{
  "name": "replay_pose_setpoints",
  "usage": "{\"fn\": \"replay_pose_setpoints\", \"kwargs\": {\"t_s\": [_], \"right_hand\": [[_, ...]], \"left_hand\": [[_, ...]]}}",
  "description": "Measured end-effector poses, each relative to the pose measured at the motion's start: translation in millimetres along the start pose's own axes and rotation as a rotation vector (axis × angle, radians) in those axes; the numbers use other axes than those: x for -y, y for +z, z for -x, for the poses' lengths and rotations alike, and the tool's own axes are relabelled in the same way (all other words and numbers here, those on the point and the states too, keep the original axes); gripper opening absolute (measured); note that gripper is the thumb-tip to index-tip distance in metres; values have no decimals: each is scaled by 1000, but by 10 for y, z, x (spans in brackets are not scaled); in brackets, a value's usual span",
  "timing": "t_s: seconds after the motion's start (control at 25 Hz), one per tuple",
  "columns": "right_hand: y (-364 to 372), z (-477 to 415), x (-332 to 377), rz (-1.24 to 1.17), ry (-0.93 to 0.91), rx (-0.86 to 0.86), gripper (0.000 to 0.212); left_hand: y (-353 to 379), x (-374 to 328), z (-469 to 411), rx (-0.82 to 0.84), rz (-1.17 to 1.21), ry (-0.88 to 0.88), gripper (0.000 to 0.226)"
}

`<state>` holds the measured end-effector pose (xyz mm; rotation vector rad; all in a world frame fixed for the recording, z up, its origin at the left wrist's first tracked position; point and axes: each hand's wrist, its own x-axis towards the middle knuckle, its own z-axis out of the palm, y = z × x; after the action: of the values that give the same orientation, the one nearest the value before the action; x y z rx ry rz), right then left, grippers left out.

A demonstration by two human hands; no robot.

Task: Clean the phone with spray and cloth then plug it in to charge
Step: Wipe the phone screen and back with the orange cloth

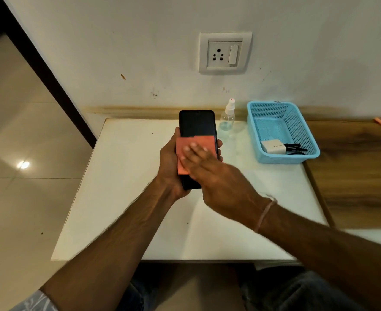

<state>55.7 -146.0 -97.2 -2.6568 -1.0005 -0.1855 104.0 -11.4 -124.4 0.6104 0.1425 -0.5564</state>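
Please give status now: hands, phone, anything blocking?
Left hand grips phone, held above table. Right hand presses orange cloth flat on screen. Charger in blue basket; wall socket free. Nothing blocking.

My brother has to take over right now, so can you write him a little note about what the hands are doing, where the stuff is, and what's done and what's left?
Left hand: gripping the phone, screen up, above the white table.
Right hand: flat on the orange cloth, pressing it on the screen.
Spray bottle: standing by the wall, beside the blue basket.
Charger and its black cable: in the basket.
Wall socket: nothing plugged in.
Done: wiping is under way.
Left: finish wiping, plug in charger, connect phone.
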Motion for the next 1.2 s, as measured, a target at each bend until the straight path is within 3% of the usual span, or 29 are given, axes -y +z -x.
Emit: {"fn": "replay_pose_setpoints", "kwargs": {"t_s": [0.16, 0.4, 0.6, 0.72, 0.8, 0.88, 1.0, 1.2], "right_hand": [[-63, 358, -184, 73, -167, -12, 58], [-206, -368, -344, 18, 206, -63, 52], [112, 258, 97, 17, -98, -24, 68], [5, 479, -99, 80, -223, -23, 63], [-160, 240, -285, 85, -129, -69, 58], [-283, -125, -385, 45, 77, -86, 52], [-203, -378, -221, -37, 191, -119, 53], [51, 310, 44, 17, -125, -16, 63]], "left_hand": [[3, 15, 4, 1, -28, -44, 81], [61, 95, 3, -92, -65, 11, 62], [-7, -6, 5, 20, 42, -4, 81], [-1, -6, -2, 24, 29, -14, 83], [13, 20, -14, -54, -63, -13, 78], [35, 69, -9, -115, -106, 10, 69], [51, 68, 10, -67, -55, 31, 66], [2, 4, 12, 29, 20, -26, 80]]}}
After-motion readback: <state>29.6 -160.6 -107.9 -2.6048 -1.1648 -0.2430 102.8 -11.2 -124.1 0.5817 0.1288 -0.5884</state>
